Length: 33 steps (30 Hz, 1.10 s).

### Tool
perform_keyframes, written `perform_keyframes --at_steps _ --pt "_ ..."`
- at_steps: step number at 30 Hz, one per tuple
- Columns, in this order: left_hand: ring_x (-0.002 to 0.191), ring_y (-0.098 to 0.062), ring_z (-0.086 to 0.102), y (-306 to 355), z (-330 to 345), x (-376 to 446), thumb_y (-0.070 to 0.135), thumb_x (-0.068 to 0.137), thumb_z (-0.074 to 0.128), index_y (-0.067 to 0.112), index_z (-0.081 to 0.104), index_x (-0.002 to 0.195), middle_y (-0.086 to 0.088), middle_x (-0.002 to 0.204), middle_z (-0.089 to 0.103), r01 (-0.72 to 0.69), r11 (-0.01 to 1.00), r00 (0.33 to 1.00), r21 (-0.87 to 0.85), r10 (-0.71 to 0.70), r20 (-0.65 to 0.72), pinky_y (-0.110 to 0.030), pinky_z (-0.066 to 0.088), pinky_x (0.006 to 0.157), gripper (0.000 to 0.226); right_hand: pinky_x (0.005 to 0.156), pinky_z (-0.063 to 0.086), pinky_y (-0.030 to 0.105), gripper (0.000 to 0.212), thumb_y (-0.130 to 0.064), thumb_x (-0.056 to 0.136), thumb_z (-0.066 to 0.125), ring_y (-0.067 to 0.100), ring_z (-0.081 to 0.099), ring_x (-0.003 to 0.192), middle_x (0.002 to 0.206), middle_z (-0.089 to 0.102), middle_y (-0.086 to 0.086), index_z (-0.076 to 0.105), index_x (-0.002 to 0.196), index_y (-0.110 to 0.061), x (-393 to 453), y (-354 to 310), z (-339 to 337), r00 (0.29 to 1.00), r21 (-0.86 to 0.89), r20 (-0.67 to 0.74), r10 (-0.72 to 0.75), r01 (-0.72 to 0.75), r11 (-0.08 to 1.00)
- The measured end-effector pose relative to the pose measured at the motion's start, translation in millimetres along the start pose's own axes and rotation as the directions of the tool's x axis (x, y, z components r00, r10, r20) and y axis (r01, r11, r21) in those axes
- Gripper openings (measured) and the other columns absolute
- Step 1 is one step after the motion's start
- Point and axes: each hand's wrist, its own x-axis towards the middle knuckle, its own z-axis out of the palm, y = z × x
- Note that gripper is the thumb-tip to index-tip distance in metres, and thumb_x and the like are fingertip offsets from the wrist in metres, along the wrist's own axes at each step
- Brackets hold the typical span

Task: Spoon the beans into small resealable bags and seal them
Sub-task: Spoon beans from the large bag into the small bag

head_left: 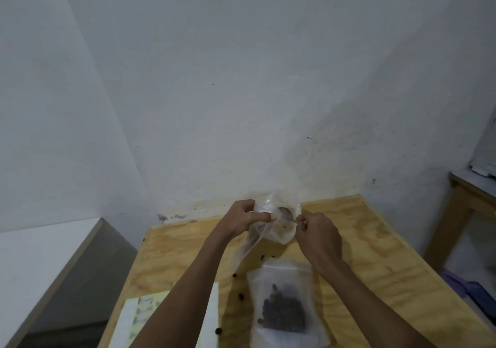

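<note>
Nearest, one filled bag (283, 304) is seen lying flat on the worktop (375, 253), dark beans massed in its lower half, its top strip apparently pressed closed. One stack of labelled sheets (150, 315) lies to its left. About six loose beans (240, 296) are counted scattered around it. Farther off, a second, open bag (268, 224) is held up by the left hand (243, 220), whose grip is pinched on its mouth edge. One spoon (285, 215) is held by the right hand (318, 233), grip closed on the handle, bowl at the opening. Filling is judged to be in hand; next, a steady tip into the bag is called for, then sealing.
</note>
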Motion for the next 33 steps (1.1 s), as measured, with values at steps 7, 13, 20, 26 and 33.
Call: perform_keyframes --at_steps 7,13,20,26,33 --pt "0.095 -0.043 0.069 -1.1 5.0 1.7 0.054 0.061 0.090 -0.004 0.069 0.098 -0.021 0.101 0.069 0.080 0.982 0.996 -0.171 -0.074 0.041 -0.055 0.055 0.078 0.072 0.066 0.051 0.026 0.026 -0.019 0.099 0.055 0.020 0.070 0.088 0.108 0.073 0.001 0.078 0.111 -0.023 -6.2 -3.1 10.8 0.988 -0.070 0.151 -0.007 0.017 0.997" --pt "0.089 -0.030 0.071 6.0 -2.7 -1.2 0.044 0.061 0.086 -0.003 0.073 0.111 -0.016 0.102 0.075 0.086 0.941 0.996 -0.328 -0.079 0.032 -0.037 0.055 0.071 0.069 0.070 0.054 0.027 0.025 -0.018 0.098 0.058 0.017 0.070 0.090 0.109 0.076 -0.003 0.077 0.112 -0.026 -3.9 4.8 10.5 0.977 -0.046 0.207 0.043 -0.035 0.998" --pt "0.108 -0.045 0.064 10.9 -6.9 0.5 0.055 0.057 0.091 -0.010 0.064 0.109 -0.029 0.112 0.066 0.036 0.986 0.999 -0.164 -0.034 0.015 -0.050 0.056 0.080 0.087 0.073 0.059 0.032 0.024 -0.018 0.098 0.057 0.019 0.070 0.089 0.109 0.072 -0.002 0.078 0.108 -0.025 -0.3 -0.6 8.3 0.990 -0.112 0.143 -0.007 0.023 0.993" --pt "0.080 -0.019 0.071 20.3 4.8 -3.8 0.041 0.069 0.087 0.016 0.078 0.091 -0.001 0.090 0.076 0.046 0.999 0.991 0.027 -0.049 0.121 -0.031 0.050 0.068 0.035 0.071 0.050 0.026 0.031 -0.015 0.100 0.052 0.021 0.068 0.090 0.117 0.062 -0.001 0.070 0.124 -0.024 -10.6 -2.9 15.2 0.942 -0.213 0.204 -0.266 0.308 0.927" --pt "0.057 -0.014 0.047 16.2 -7.2 -14.2 0.043 0.066 0.089 0.008 0.073 0.073 0.001 0.061 0.053 0.075 0.989 0.990 0.130 -0.089 0.106 -0.027 0.036 0.055 0.039 0.070 0.051 0.031 0.033 -0.014 0.097 0.053 0.024 0.070 0.090 0.117 0.063 0.000 0.070 0.123 -0.025 1.4 1.7 10.0 0.957 -0.251 0.173 -0.235 0.273 0.929"
